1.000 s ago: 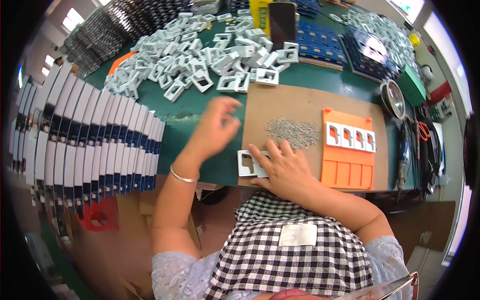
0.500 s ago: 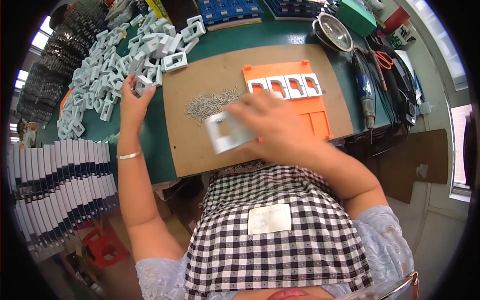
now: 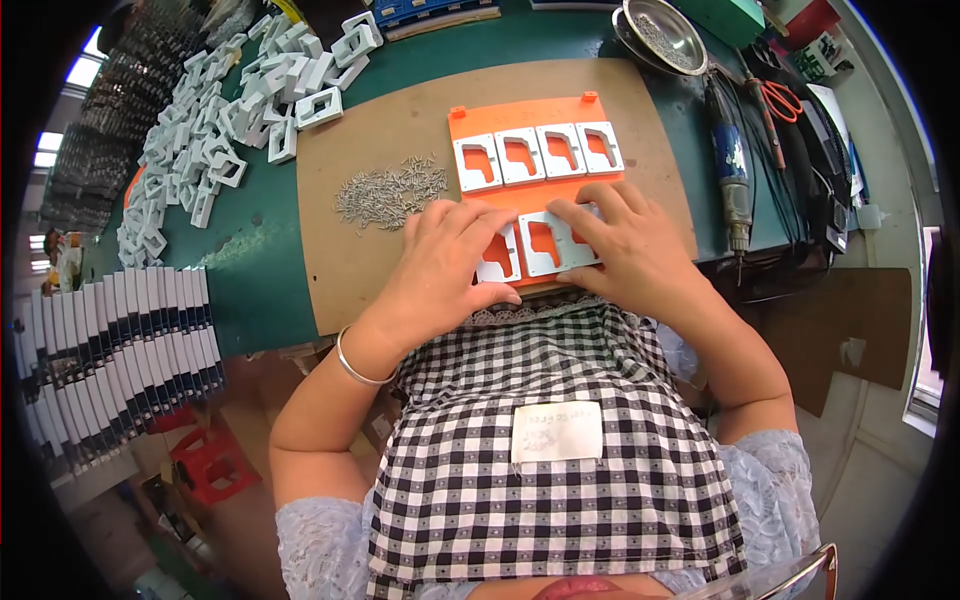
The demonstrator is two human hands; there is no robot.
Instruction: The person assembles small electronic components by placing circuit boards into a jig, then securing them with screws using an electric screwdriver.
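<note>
So the orange tray (image 3: 525,113) has its near row, bare a second ago, looking mostly filled: white frames (image 3: 567,240) sit there, left hand (image 3: 432,262) gripping the leftmost, right hand (image 3: 637,242) pinching ones beside it.

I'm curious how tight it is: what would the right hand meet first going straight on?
The right hand would probably meet the far row of white frames, though depth is unclear.
</note>
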